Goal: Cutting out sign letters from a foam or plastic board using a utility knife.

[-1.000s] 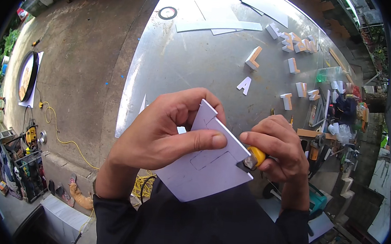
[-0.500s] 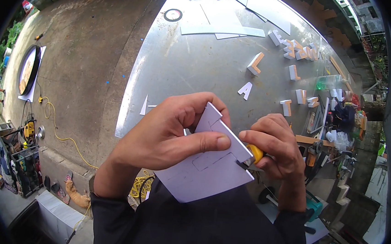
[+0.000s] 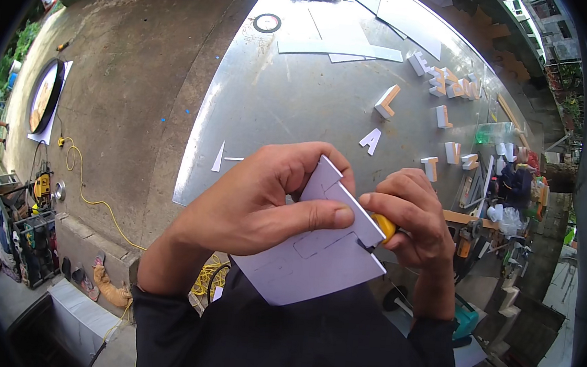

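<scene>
A white board with pencilled outlines is tilted up in front of my chest, its right edge notched. My left hand pinches it, thumb flat on the marked face and fingers behind. In my closed right hand is a yellow-handled utility knife, its dark tip against the board's edge at the notch. Part of the handle is hidden by my fingers. Beyond my hands, a flat white letter A lies on the metal table.
Thick block letters, such as an L, stand toward the table's right side. White sheets and a roll of tape lie at the far end. Tools and a clear plastic bag crowd the right edge. A yellow cord crosses the floor at left.
The knife tip has shifted slightly at the board's notched edge, and the board has moved a little to the right in view. Both hands keep their grip.
</scene>
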`<action>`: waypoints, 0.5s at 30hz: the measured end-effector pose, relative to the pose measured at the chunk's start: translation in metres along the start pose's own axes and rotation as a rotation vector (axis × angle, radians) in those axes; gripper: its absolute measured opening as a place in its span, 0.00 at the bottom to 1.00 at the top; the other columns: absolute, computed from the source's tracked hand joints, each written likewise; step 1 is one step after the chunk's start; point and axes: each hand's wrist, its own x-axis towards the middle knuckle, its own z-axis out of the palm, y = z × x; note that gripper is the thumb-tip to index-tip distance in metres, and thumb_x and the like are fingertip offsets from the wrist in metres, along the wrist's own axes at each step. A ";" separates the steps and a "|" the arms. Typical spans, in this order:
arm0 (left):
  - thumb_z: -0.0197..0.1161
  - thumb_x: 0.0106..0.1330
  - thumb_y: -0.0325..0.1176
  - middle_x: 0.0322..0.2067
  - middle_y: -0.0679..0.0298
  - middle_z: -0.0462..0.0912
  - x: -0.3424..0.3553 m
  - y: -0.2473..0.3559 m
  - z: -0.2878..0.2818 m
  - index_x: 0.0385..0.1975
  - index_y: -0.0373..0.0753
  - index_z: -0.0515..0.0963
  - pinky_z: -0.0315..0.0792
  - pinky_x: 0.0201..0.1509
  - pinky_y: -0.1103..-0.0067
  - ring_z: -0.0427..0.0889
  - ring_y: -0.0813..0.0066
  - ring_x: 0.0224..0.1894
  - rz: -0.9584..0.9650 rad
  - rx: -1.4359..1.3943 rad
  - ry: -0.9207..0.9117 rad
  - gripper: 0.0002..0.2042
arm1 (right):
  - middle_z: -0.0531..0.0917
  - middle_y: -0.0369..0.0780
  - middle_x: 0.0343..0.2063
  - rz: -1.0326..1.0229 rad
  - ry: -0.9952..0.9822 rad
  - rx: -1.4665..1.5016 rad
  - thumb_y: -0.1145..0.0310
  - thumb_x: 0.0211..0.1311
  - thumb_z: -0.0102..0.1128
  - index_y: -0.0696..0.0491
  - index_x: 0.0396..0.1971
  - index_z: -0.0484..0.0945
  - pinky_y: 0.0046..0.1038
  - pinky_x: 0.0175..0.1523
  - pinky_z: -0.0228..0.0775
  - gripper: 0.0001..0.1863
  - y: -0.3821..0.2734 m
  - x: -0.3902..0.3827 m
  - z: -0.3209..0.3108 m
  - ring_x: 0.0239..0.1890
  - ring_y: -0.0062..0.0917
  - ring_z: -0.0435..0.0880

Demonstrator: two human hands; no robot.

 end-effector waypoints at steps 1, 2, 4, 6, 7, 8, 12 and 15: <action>0.66 0.65 0.27 0.30 0.67 0.81 0.000 0.000 0.000 0.41 0.32 0.73 0.72 0.34 0.87 0.81 0.86 0.32 0.001 -0.001 0.001 0.10 | 0.78 0.36 0.29 -0.005 0.008 0.003 0.41 0.65 0.52 0.50 0.47 0.82 0.32 0.41 0.63 0.28 0.000 0.000 0.001 0.31 0.29 0.77; 0.66 0.65 0.27 0.30 0.67 0.81 0.000 0.000 0.001 0.42 0.32 0.73 0.72 0.34 0.87 0.81 0.86 0.32 -0.001 -0.008 0.005 0.10 | 0.78 0.36 0.29 -0.006 0.007 0.003 0.41 0.65 0.52 0.50 0.47 0.82 0.32 0.41 0.63 0.28 0.001 0.000 0.001 0.31 0.29 0.77; 0.66 0.65 0.27 0.30 0.67 0.81 0.000 -0.001 0.000 0.42 0.32 0.73 0.72 0.34 0.88 0.81 0.86 0.32 -0.003 -0.015 0.013 0.10 | 0.78 0.36 0.29 -0.015 0.015 -0.001 0.40 0.64 0.52 0.50 0.47 0.82 0.32 0.41 0.64 0.28 0.004 0.000 0.003 0.31 0.29 0.77; 0.66 0.65 0.27 0.30 0.67 0.82 -0.001 -0.002 0.000 0.42 0.32 0.73 0.72 0.34 0.87 0.81 0.86 0.32 -0.009 -0.029 0.018 0.11 | 0.78 0.36 0.29 -0.008 0.013 -0.007 0.41 0.64 0.52 0.50 0.47 0.82 0.32 0.41 0.64 0.28 0.004 0.000 0.003 0.31 0.29 0.77; 0.66 0.65 0.27 0.30 0.67 0.82 -0.001 -0.003 0.000 0.42 0.32 0.73 0.72 0.34 0.87 0.81 0.86 0.32 -0.009 -0.029 0.017 0.11 | 0.78 0.36 0.28 0.001 0.011 -0.015 0.41 0.64 0.52 0.50 0.47 0.82 0.32 0.42 0.64 0.28 0.004 0.000 0.003 0.31 0.29 0.77; 0.66 0.65 0.27 0.30 0.67 0.82 -0.001 -0.003 -0.001 0.42 0.32 0.73 0.72 0.35 0.87 0.81 0.86 0.32 0.003 -0.024 0.012 0.11 | 0.78 0.36 0.28 0.002 0.012 -0.015 0.41 0.64 0.52 0.50 0.47 0.82 0.32 0.42 0.64 0.28 0.004 0.000 0.003 0.31 0.29 0.77; 0.66 0.65 0.28 0.30 0.67 0.82 -0.001 -0.004 0.000 0.42 0.32 0.73 0.72 0.35 0.87 0.80 0.87 0.32 0.016 -0.010 0.015 0.11 | 0.77 0.36 0.28 -0.008 0.017 -0.007 0.41 0.64 0.52 0.50 0.47 0.82 0.32 0.42 0.64 0.28 0.004 0.003 0.005 0.31 0.29 0.77; 0.66 0.65 0.28 0.30 0.67 0.82 -0.001 -0.005 -0.001 0.42 0.33 0.73 0.72 0.35 0.87 0.80 0.87 0.32 0.014 0.009 0.021 0.11 | 0.77 0.36 0.28 -0.006 0.012 -0.017 0.41 0.64 0.52 0.50 0.47 0.82 0.32 0.42 0.64 0.28 0.004 0.003 0.004 0.30 0.29 0.77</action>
